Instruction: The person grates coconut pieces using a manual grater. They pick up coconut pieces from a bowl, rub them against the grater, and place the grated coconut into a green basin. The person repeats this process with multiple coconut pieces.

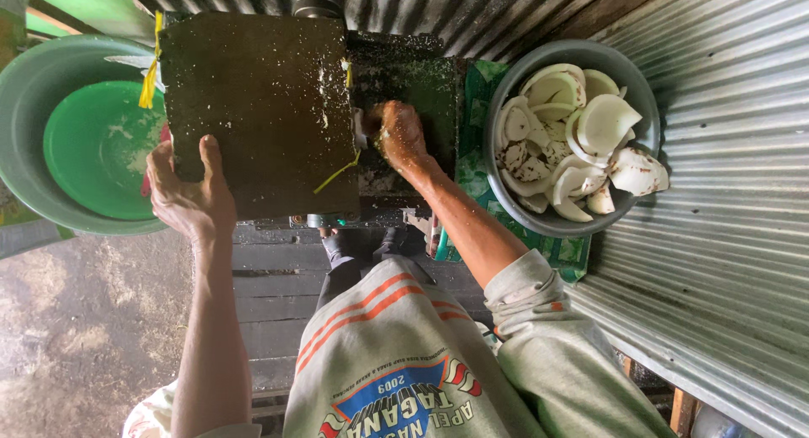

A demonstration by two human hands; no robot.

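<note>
Grey bowl and green basin hem the dark grater box sideways.

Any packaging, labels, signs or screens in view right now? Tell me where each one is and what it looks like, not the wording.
Printed green sheet: under the grey bowl of coconut pieces, right of the grating machine; flat, green with pale patterns, possibly packaging.
Shirt print: on the person's grey shirt, bottom centre; blue panel with red and white trim.
No signs or screens visible.

Dark speckled cover; green basins; grey bowl; white, perhaps coconut, pieces.
</note>
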